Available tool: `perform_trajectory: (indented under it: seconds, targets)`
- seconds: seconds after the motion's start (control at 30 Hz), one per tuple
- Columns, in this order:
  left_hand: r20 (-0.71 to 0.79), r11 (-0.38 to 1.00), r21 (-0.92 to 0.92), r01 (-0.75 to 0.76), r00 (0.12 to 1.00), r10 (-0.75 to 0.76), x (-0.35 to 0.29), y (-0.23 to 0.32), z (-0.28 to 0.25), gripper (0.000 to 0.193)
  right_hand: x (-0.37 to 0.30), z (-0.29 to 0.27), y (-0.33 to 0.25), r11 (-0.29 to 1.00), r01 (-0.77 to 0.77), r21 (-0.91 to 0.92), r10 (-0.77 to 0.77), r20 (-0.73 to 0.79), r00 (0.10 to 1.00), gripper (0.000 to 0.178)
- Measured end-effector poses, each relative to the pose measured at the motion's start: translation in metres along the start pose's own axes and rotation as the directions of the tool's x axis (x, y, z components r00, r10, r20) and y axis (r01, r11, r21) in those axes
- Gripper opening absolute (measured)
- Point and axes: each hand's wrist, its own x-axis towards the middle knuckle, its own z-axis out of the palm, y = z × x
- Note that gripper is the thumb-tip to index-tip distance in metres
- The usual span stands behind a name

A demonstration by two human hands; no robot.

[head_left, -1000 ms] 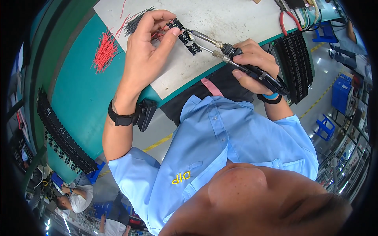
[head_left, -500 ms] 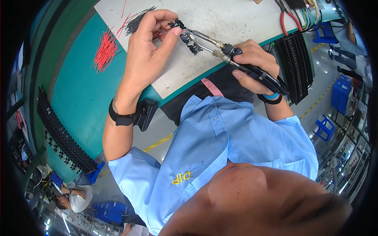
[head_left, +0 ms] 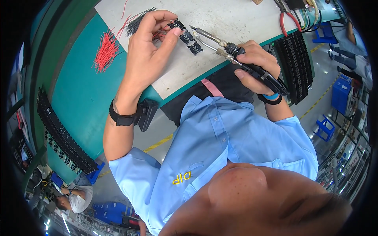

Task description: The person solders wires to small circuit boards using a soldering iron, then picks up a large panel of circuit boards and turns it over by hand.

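Observation:
My left hand pinches one end of a short strip of small black electronic parts between thumb and fingertips. Thin red wire shows by those fingers; its far end is hidden by the hand. In my right hand is a black-handled soldering iron, gripped like a pistol. A bent metal feed tube runs along its barrel. The iron's tip points left and stands a little apart from the strip, just above and to the right of its middle part. The tube's end lies close to the strip.
Red wires and dark wires lie in bundles left of the pale work sheet. Red-handled pliers rest at the back right. Black slotted racks stand at both sides. Another person is at the lower left.
The soldering iron's tip has pulled up and away from the strip, so the middle part shows more plainly. My left hand and the strip have stayed nearly still.

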Motion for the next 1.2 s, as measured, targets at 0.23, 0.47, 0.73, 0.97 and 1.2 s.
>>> perform_trajectory:
  seconds: [0.23,0.47,0.73,0.97,1.2]
  targets:
    - [0.075,0.998,0.070,-0.002,0.997,-0.003,-0.001,0.004,-0.003,0.031,0.010,-0.024,0.012,0.982,-0.075,-0.174,0.038,-0.210,0.977,0.034]
    - [-0.022,0.999,-0.041,0.011,1.000,-0.011,0.000,0.001,0.003,0.029,0.045,-0.018,0.024,0.801,-0.223,-0.556,-0.026,-0.404,0.914,0.031]
    - [-0.013,0.993,-0.114,0.038,0.999,-0.040,-0.001,-0.002,0.002,0.034,0.051,0.046,0.011,0.977,-0.008,-0.212,-0.014,-0.102,0.995,0.043]
    - [0.026,0.990,-0.120,0.072,0.997,-0.069,0.000,0.004,0.001,0.041,0.052,0.051,0.020,0.962,0.013,-0.271,-0.056,-0.152,0.987,0.049]
    - [0.020,0.964,-0.239,0.118,0.993,-0.116,0.000,0.007,0.003,0.042,0.056,0.052,0.015,0.937,0.043,-0.348,-0.096,-0.137,0.986,0.046]
